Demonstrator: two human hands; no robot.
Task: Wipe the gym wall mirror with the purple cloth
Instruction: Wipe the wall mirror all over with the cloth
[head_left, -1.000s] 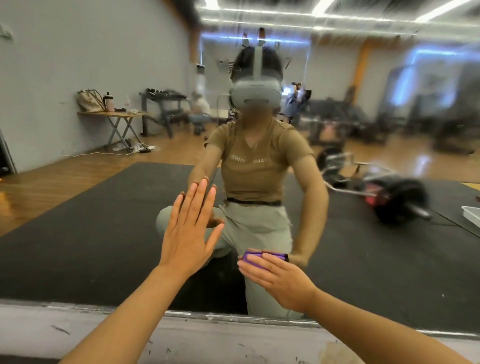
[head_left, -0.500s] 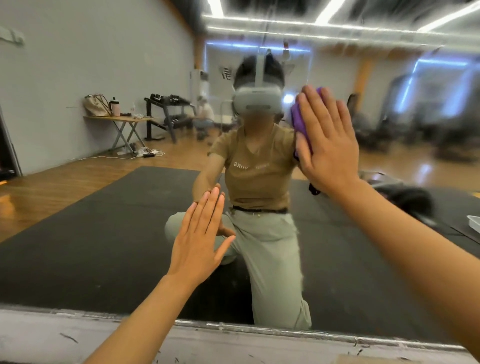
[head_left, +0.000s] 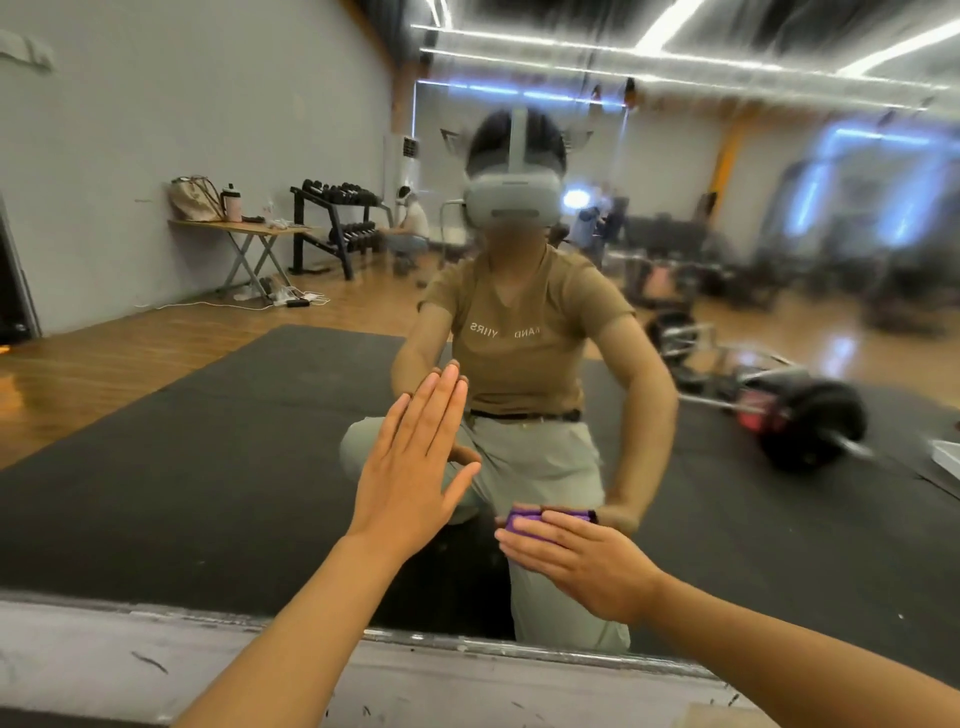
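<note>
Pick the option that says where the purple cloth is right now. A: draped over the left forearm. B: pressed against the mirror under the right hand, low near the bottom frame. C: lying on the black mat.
B: the purple cloth shows under the flat fingers of the right hand, against the mirror.

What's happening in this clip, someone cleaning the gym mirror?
Yes. A person kneels facing the wall mirror. The right hand presses the purple cloth flat against the glass low down, near the bottom frame. The left hand rests open on the mirror, fingers straight, as a brace.
</note>
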